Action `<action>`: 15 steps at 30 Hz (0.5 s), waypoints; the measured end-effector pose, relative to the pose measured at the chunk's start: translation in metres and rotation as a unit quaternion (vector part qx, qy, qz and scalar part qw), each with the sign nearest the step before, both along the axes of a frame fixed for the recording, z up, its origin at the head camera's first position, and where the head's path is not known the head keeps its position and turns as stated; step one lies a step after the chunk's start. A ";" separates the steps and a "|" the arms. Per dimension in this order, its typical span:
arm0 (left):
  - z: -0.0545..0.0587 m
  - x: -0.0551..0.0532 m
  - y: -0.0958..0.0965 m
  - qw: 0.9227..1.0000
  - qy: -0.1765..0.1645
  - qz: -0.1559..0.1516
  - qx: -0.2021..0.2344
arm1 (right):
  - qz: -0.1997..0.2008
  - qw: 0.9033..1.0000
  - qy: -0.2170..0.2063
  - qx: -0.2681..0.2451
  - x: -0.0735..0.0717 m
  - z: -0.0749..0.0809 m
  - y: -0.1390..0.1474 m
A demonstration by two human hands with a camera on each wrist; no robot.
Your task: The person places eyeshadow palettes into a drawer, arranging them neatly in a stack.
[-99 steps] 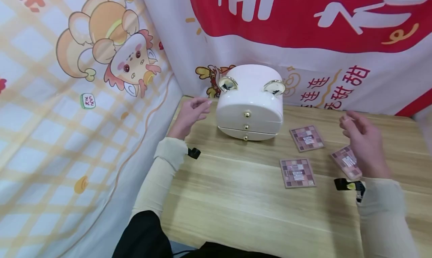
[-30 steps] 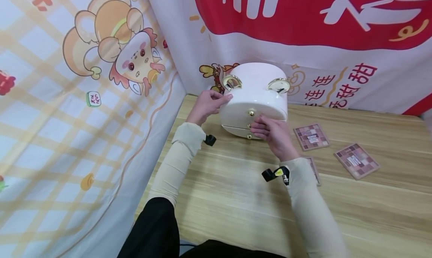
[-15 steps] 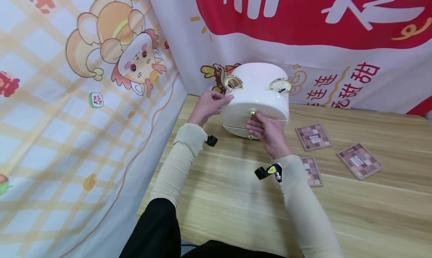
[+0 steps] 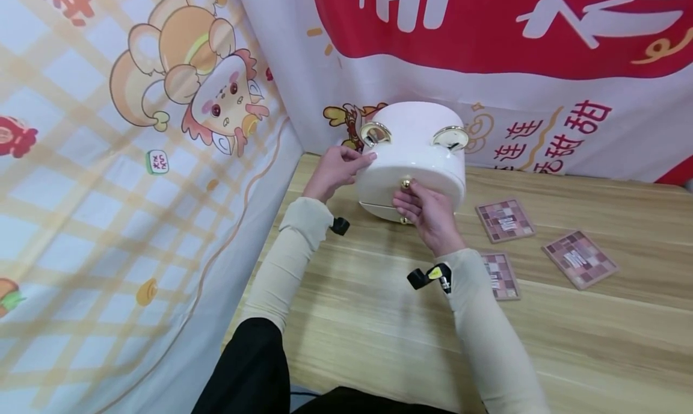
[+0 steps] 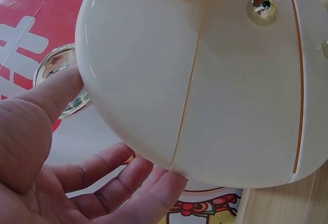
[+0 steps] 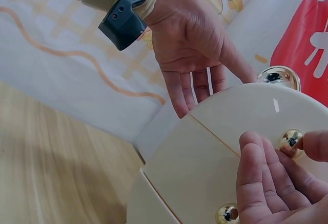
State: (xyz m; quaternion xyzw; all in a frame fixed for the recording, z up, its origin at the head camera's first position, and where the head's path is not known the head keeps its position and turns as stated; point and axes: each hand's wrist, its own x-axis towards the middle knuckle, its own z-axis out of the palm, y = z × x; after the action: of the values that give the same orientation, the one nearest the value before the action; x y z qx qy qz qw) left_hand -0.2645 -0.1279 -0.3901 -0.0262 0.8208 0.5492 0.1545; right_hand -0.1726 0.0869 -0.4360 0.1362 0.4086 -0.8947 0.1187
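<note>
A white, glossy, rounded storage box (image 4: 419,128) with gold rings like ears and gold knobs down its front stands at the back of the table. Right hand (image 4: 430,212) is at its front, thumb and forefinger pinching the top gold knob (image 6: 291,142); the other fingers lie bent below it. Left hand (image 4: 337,172) rests against the box's left side. In the left wrist view its thumb touches the edge by one gold ring (image 5: 56,67), and its fairly straight fingers lie along the side of the box. Seams between the drawers look closed.
Three flat square cases with a pink and mauve check lie right of the box: one at the back (image 4: 505,220), one farther right (image 4: 579,259), one partly behind the right sleeve (image 4: 500,275). Printed cloth (image 4: 303,53) hangs close behind and left of the wooden table (image 4: 352,318).
Both hands were apart from the box, the right one over a checked case. The left has come to the box's side; the right has crossed leftward and taken hold of the top knob.
</note>
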 end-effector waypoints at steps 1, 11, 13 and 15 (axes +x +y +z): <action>0.000 0.000 0.000 1.000 -0.001 -0.002 -0.001 | 0.000 1.000 -0.001 0.001 0.001 0.000 0.000; 0.003 0.000 0.000 1.000 -0.003 -0.019 -0.008 | 0.009 1.000 0.006 0.013 0.014 -0.004 0.002; 0.004 0.000 -0.001 1.000 -0.004 -0.021 -0.010 | 0.010 1.000 0.009 0.017 0.018 -0.004 0.001; 0.004 -0.001 -0.001 1.000 -0.007 -0.021 -0.011 | 0.013 1.000 0.008 0.019 0.022 -0.005 0.000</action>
State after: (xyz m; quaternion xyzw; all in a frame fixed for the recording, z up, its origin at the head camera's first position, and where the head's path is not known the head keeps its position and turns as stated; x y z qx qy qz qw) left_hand -0.2654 -0.1286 -0.3857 -0.0145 0.8258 0.5369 0.1717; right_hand -0.1507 0.0866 -0.4411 0.1257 0.4277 -0.8865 0.1240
